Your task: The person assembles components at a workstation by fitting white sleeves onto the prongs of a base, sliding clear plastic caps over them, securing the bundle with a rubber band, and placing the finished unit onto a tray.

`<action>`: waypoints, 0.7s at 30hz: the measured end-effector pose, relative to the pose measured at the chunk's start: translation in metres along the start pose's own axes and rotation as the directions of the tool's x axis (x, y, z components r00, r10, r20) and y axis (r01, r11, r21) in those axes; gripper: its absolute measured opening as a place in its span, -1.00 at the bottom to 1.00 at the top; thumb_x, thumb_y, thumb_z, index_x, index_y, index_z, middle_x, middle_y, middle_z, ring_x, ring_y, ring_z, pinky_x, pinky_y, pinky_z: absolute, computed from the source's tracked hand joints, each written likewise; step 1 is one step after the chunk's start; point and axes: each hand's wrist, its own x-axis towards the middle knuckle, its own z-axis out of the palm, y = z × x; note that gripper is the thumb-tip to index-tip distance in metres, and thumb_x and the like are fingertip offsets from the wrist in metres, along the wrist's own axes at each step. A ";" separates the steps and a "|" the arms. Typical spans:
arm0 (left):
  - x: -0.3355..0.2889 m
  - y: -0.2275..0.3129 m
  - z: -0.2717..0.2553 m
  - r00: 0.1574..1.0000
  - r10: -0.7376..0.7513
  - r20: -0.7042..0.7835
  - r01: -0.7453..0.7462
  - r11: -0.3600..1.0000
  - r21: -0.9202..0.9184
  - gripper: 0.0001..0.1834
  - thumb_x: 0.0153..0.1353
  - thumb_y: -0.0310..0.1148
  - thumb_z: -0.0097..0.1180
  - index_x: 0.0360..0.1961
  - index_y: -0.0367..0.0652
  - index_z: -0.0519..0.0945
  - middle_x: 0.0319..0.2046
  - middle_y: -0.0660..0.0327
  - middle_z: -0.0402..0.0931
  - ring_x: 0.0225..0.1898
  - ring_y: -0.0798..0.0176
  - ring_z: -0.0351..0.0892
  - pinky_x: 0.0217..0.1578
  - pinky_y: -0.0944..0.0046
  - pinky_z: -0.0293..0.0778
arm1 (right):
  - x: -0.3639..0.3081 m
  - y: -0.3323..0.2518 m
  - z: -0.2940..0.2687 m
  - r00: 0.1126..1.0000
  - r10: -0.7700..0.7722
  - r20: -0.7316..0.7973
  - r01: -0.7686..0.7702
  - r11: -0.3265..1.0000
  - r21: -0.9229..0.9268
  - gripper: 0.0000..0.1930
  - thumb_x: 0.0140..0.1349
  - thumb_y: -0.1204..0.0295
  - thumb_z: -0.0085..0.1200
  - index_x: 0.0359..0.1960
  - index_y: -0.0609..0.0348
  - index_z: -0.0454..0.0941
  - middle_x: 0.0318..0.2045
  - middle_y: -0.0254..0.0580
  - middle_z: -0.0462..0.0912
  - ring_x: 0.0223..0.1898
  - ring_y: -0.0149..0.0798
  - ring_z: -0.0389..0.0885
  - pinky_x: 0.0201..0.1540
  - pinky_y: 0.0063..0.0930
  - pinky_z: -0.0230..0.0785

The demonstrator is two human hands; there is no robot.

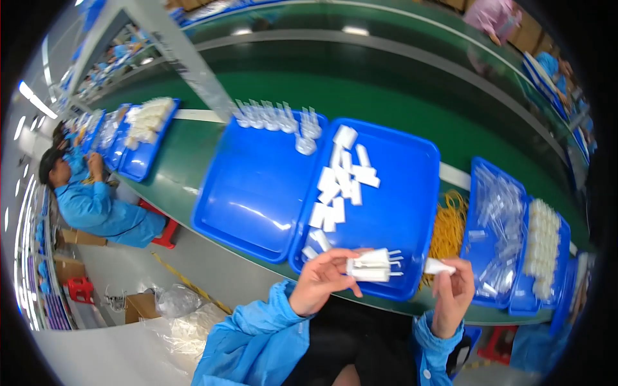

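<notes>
My left hand is closed on a cluster of white plastic pieces with several thin prongs sticking out to the right. To its right, my right hand pinches a small white piece, its tip pointing left toward the prongs, apart from them. Both hands are over the near edge of a blue tray. Loose white rectangular pieces lie scattered along the tray's left half. I cannot make out the exact kind of these white parts.
Another blue tray adjoins on the left, with clear plastic parts lined along its far edge. Yellow rubber bands are heaped on the right, beside trays of clear pieces and white parts. A co-worker in blue sits left.
</notes>
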 end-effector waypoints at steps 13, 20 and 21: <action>0.012 -0.008 -0.007 0.991 0.120 0.050 -0.130 0.927 0.351 -0.68 0.11 -0.53 0.10 -0.08 -0.28 0.42 0.10 -0.28 0.22 -0.02 -0.09 0.45 -0.26 0.10 0.60 | 0.018 0.028 -0.005 0.999 0.025 0.047 -0.038 0.958 0.284 -0.92 0.17 0.56 0.02 -0.32 0.27 0.40 -0.51 -0.32 0.47 -0.62 -0.63 0.27 -0.57 -0.74 0.06; 0.005 -0.011 -0.007 0.987 0.127 0.099 -0.158 0.877 0.453 -0.67 0.05 -0.51 0.19 -0.13 -0.30 0.44 0.07 -0.29 0.25 0.02 -0.10 0.43 -0.18 0.11 0.57 | 0.013 0.038 0.009 0.987 0.060 -0.147 -0.019 0.964 0.266 -0.89 0.12 0.58 0.08 -0.51 0.21 0.41 -0.69 -0.45 0.43 -0.67 -0.68 0.27 -0.63 -0.75 0.00; 0.004 -0.011 -0.007 0.985 0.123 0.122 -0.167 0.866 0.471 -0.66 0.04 -0.51 0.21 -0.13 -0.30 0.44 0.06 -0.29 0.28 0.03 -0.10 0.42 -0.13 0.10 0.53 | 0.014 0.039 0.010 0.985 0.057 -0.161 -0.012 0.963 0.268 -0.87 0.12 0.58 0.09 -0.53 0.21 0.41 -0.70 -0.45 0.43 -0.68 -0.68 0.26 -0.64 -0.75 -0.01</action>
